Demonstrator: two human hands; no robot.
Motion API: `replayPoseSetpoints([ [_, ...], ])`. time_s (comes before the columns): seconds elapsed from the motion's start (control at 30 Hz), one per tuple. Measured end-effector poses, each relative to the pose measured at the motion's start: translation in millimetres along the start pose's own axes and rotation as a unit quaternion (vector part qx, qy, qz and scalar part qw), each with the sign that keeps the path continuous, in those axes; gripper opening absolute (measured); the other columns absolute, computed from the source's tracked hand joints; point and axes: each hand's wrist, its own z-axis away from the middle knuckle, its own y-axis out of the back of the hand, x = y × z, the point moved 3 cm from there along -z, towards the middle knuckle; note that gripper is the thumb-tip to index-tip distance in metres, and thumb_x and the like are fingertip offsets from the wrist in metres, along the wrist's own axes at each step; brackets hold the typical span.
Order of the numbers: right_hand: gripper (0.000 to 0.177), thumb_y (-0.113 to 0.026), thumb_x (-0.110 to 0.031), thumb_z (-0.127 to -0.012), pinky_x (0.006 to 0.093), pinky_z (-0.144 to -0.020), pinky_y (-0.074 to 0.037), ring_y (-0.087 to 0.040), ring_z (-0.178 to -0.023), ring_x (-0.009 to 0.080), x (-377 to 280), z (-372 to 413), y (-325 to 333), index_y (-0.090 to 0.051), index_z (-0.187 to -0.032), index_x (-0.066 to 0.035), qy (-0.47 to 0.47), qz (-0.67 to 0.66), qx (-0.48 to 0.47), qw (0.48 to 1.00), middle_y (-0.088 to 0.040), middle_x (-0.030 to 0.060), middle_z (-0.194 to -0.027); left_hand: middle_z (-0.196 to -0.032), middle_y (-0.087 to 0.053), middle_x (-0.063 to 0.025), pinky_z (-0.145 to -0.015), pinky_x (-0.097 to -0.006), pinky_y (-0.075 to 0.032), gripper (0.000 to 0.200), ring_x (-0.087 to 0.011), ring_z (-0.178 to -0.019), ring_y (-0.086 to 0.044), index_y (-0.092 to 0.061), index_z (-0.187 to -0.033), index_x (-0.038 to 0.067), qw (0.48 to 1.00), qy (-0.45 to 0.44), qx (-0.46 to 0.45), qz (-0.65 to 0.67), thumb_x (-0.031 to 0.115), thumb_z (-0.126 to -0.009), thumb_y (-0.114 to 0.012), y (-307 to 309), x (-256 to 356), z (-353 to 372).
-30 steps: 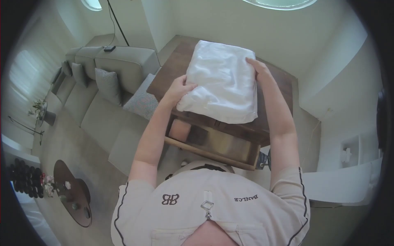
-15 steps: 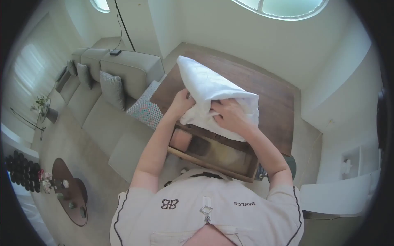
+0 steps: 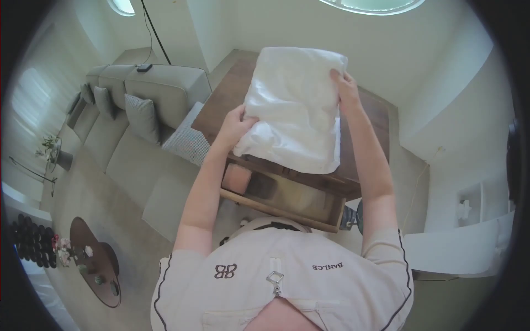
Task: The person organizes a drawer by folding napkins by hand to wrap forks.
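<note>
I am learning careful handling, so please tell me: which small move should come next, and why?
Perhaps guide the white cloth toward the open drawer: the left hand and right hand hold its opposite sides, and its near edge lies close to that drawer.

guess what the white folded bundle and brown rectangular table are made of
White folded bundle: probably satiny fabric, glossy, from its bright sheen and soft creases; fibre unclear. Brown rectangular table: likely wood, fairly matte, from its uneven brown top.
</note>
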Motion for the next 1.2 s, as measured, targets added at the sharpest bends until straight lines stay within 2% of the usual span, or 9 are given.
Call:
replayPoseSetpoints([
  [0.1, 0.039, -0.056, -0.042, -0.086, 0.0340, -0.079, -0.051, -0.062, -0.093, 0.0162, 28.8, -15.4, 19.4, -0.060, -0.108, -0.010, -0.175, -0.157, -0.019, 0.972, -0.066, 0.0042, -0.101, -0.100, -0.063, -0.0071, -0.078, -0.0308, -0.044, 0.029, -0.0175, -0.089, -0.056, -0.060, -0.102, 0.006, 1.000, -0.014, 0.004, -0.003, 0.021, -0.077, -0.062, 0.0, -8.5, -5.1],
  [0.2, 0.046, -0.067, -0.041, -0.079, 0.0291, -0.085, -0.051, -0.063, -0.095, 0.0139, 33.5, -4.1, 24.6, -0.058, -0.111, -0.008, -0.240, -0.169, -0.015, 0.956, -0.065, 0.0037, -0.105, -0.102, -0.062, -0.0078, -0.079, -0.0318, -0.043, 0.029, -0.0183, -0.091, -0.056, -0.058, -0.101, 0.006, 1.000, -0.023, -0.002, 0.000, 0.025, -0.080, -0.061, 2.2, -6.1, -6.4],
  [0.37, 0.041, -0.073, -0.018, -0.067, 0.0321, -0.072, -0.051, -0.062, -0.083, 0.0190, 37.0, -3.2, 24.2, -0.061, -0.103, -0.002, -0.201, 0.015, 0.017, 0.979, -0.065, 0.0081, -0.097, -0.112, -0.056, -0.0098, -0.081, -0.0303, -0.045, 0.058, -0.0185, -0.097, -0.056, -0.047, -0.117, 0.005, 0.997, 0.019, -0.072, 0.032, 0.047, -0.079, -0.062, 6.2, 6.6, 2.1],
  [0.6, 0.034, -0.070, -0.014, -0.067, 0.0301, -0.065, -0.049, -0.059, -0.074, 0.0154, 53.7, -10.3, 33.8, -0.064, -0.097, -0.001, -0.170, 0.079, 0.086, 0.979, -0.065, 0.0063, -0.090, -0.116, -0.056, -0.0139, -0.083, -0.0305, -0.047, 0.072, -0.0201, -0.099, -0.058, -0.038, -0.129, 0.003, 0.989, 0.058, -0.126, 0.042, 0.047, -0.078, -0.065, 13.0, 6.1, 18.2],
  [0.7, 0.041, -0.072, -0.021, -0.073, 0.0325, -0.083, -0.050, -0.061, -0.092, 0.0191, 45.0, 1.7, 28.9, -0.059, -0.108, -0.003, -0.262, -0.074, 0.040, 0.961, -0.064, 0.0078, -0.104, -0.102, -0.061, -0.0058, -0.070, -0.0247, -0.048, 0.054, -0.0136, -0.085, -0.060, -0.050, -0.113, 0.006, 0.986, 0.062, -0.153, 0.038, 0.041, -0.076, -0.069, 11.5, 7.9, 23.4],
  [0.8, 0.060, -0.075, -0.037, -0.071, 0.0319, -0.093, -0.047, -0.059, -0.103, 0.0175, 21.4, 29.2, 15.7, -0.054, -0.118, -0.007, -0.291, -0.052, -0.106, 0.950, -0.060, 0.0050, -0.115, -0.108, -0.060, -0.0048, -0.078, -0.0254, -0.048, 0.057, -0.0144, -0.094, -0.058, -0.052, -0.116, 0.005, 0.981, 0.081, -0.170, 0.054, 0.037, -0.073, -0.071, 8.2, 8.4, 23.7],
  [0.9, 0.064, -0.079, -0.030, -0.067, 0.0350, -0.092, -0.047, -0.058, -0.103, 0.0206, 19.7, 35.3, 12.6, -0.052, -0.119, -0.004, -0.271, 0.011, -0.145, 0.951, -0.058, 0.0075, -0.115, -0.111, -0.059, -0.0073, -0.078, -0.0281, -0.050, 0.054, -0.0169, -0.096, -0.058, -0.050, -0.118, 0.002, 0.979, 0.080, -0.162, 0.096, 0.029, -0.075, -0.068, 6.4, 2.5, 21.0],
  [1.1, 0.058, -0.079, -0.018, -0.062, 0.0379, -0.081, -0.051, -0.059, -0.092, 0.0254, 27.7, 44.0, 18.0, -0.056, -0.111, 0.001, -0.231, -0.036, 0.054, 0.971, -0.061, 0.0123, -0.106, -0.111, -0.058, -0.0063, -0.081, -0.0275, -0.048, 0.048, -0.0161, -0.097, -0.057, -0.050, -0.118, 0.003, 0.981, 0.061, -0.177, 0.046, 0.027, -0.078, -0.064, 12.2, 11.3, 15.6],
  [1.2, 0.055, -0.079, -0.015, -0.064, 0.0363, -0.084, -0.051, -0.060, -0.095, 0.0250, 13.0, 71.6, 14.9, -0.056, -0.111, 0.005, -0.176, -0.138, 0.098, 0.970, -0.061, 0.0131, -0.107, -0.095, -0.056, -0.0041, -0.071, -0.0264, -0.042, 0.032, -0.0140, -0.083, -0.053, -0.052, -0.100, 0.008, 0.991, 0.027, -0.097, -0.084, 0.029, -0.078, -0.060, 31.0, 19.7, 2.3],
])
